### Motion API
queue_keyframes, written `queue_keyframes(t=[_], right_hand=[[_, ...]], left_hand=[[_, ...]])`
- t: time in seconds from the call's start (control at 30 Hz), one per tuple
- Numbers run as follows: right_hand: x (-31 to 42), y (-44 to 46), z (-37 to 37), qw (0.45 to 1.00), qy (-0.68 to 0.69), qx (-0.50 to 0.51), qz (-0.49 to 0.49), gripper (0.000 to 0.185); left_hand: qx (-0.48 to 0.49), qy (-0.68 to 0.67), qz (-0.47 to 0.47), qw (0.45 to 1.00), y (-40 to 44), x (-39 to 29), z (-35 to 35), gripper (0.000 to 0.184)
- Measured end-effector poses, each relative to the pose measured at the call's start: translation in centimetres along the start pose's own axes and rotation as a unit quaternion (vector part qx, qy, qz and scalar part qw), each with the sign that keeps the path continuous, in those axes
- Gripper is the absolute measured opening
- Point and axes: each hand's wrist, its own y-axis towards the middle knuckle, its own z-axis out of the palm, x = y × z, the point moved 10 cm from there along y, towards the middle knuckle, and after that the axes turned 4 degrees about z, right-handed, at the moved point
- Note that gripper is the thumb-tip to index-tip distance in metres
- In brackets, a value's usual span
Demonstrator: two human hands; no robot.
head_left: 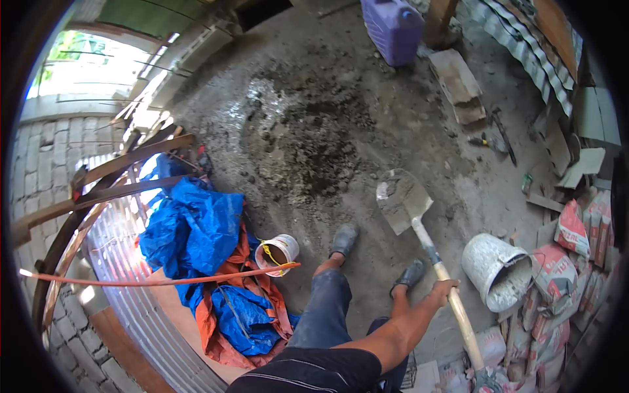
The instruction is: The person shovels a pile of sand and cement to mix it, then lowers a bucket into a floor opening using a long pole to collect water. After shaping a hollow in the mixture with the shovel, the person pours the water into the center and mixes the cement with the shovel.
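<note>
My left hand (445, 291) is closed around the pale wooden handle of a shovel (458, 316), a short way above the metal socket. My bare forearm reaches across from a dark sleeve. The shovel's wide blade rests on or just over the floor in front of my right boot, with some grey material on it. The handle's far end runs toward the bottom right edge, where its grip is hard to make out. My right hand is outside the picture. Ahead of my boots lies a dark, wet, lumpy heap of mortar or cement mix (314, 144).
A whitish bucket (488, 272) lies tilted at right beside several cement sacks (557, 275). On the left are a small white bucket (278, 252), blue tarp (196, 229), orange rod (164, 281) and timbers. A purple jerrycan (393, 33), concrete block (457, 85) and hammer-like tool (503, 136) lie farther off.
</note>
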Motion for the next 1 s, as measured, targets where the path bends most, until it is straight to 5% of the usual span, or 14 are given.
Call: queue_keyframes(t=[0.03,0.07,0.1,0.13,0.2,0.23,0.3,0.47,0.53,0.6,0.67,0.73,0.8,1.0], right_hand=[[-0.9,-0.1,0.0,0.948,0.236,0.064,0.205,0.032],[0.8,-0.9,1.0,0.796,0.451,0.115,0.387,0.029],[6.4,2.7,-3.7,0.960,0.233,-0.003,0.155,0.031],[14.4,2.7,-5.1,0.988,-0.016,-0.116,-0.102,0.039],[21.2,3.4,1.3,0.992,0.054,-0.027,-0.114,0.023],[21.5,4.1,2.6,0.894,0.411,0.023,0.177,0.016],[26.4,1.6,4.4,0.597,0.675,0.074,0.428,0.013],[28.5,1.5,7.2,0.589,0.647,0.249,0.415,0.010],[29.0,1.9,8.9,0.588,0.632,0.318,0.394,0.012],[31.2,-0.3,12.7,0.563,0.547,0.528,0.324,0.013],[33.8,0.1,9.3,0.556,0.563,0.558,0.250,0.023],[38.1,-3.6,5.1,0.317,0.578,0.705,0.261,0.030],[41.8,-6.2,-2.2,0.184,0.524,0.785,0.274,0.034],[45.1,-7.1,-15.8,0.152,0.589,0.791,0.071,0.033]], left_hand=[[0.022,0.016,-0.025,0.999,1.3,0.3,-1.7,0.027],[-0.003,0.023,-0.012,1.000,0.7,-2.1,-3.9,0.028],[-0.009,0.006,-0.023,1.000,4.5,-2.5,-8.0,0.021],[0.022,0.042,0.068,0.997,2.7,-8.5,-9.4,0.025],[-0.044,-0.035,0.094,0.994,2.3,-17.2,-16.0,0.019],[-0.082,0.093,0.081,0.989,2.5,-21.9,-18.5,0.021],[-0.227,0.026,0.099,0.968,0.8,-26.3,-22.3,0.024],[-0.239,0.081,0.136,0.958,-2.9,-26.7,-22.8,0.040],[-0.347,0.222,0.235,0.880,-4.8,-28.6,-25.4,0.039],[-0.370,0.248,0.264,0.855,-10.9,-30.6,-24.3,0.048],[-0.399,0.293,0.313,0.810,-16.7,-33.6,-22.9,0.066],[-0.391,0.249,0.359,0.810,-17.4,-36.4,-23.9,0.052],[-0.389,0.222,0.372,0.813,-16.9,-40.3,-25.6,0.038],[-0.477,0.247,0.349,0.768,-25.3,-45.6,-23.3,0.036]])
